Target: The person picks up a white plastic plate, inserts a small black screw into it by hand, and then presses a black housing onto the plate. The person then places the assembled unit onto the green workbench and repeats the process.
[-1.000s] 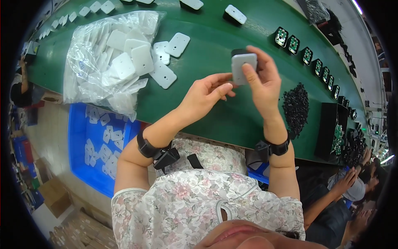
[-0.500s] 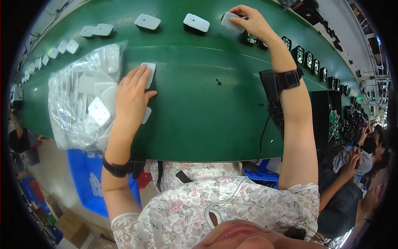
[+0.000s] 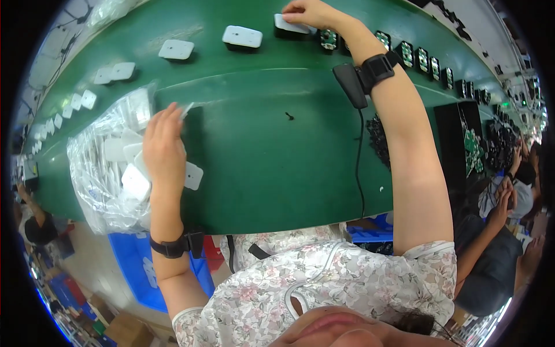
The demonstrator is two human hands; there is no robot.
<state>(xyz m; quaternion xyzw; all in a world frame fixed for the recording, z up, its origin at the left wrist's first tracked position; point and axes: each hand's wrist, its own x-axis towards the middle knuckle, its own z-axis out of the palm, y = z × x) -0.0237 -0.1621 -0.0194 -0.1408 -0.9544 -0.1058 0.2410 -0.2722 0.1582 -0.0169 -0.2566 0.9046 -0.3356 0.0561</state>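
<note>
My right hand (image 3: 309, 16) is at the far edge of the table, its fingers closed on a white plastic cover (image 3: 291, 24) that lies on a black housing. My left hand (image 3: 164, 141) is beside the clear plastic bag, slightly blurred. A thin white cover (image 3: 186, 110), seen almost edge-on, is pinched at its fingertips. Another loose white cover (image 3: 193, 176) lies on the table by my left wrist. The clear bag (image 3: 110, 168) holds a heap of white covers. To the left of my right hand, a covered housing (image 3: 243, 37) stands on the table.
Open black housings with green circuit boards (image 3: 407, 55) run in a row to the right. White-topped pieces (image 3: 176, 50) curve off left. A dark box (image 3: 454, 144) holds circuit boards. A small black part (image 3: 289, 116) lies mid-table. A blue bin (image 3: 133, 269) stands below the table edge.
My left hand has raised a white cover off the table onto its edge. The cover under my right hand, tilted before, now lies flatter on the housing. The whole view has shifted.
</note>
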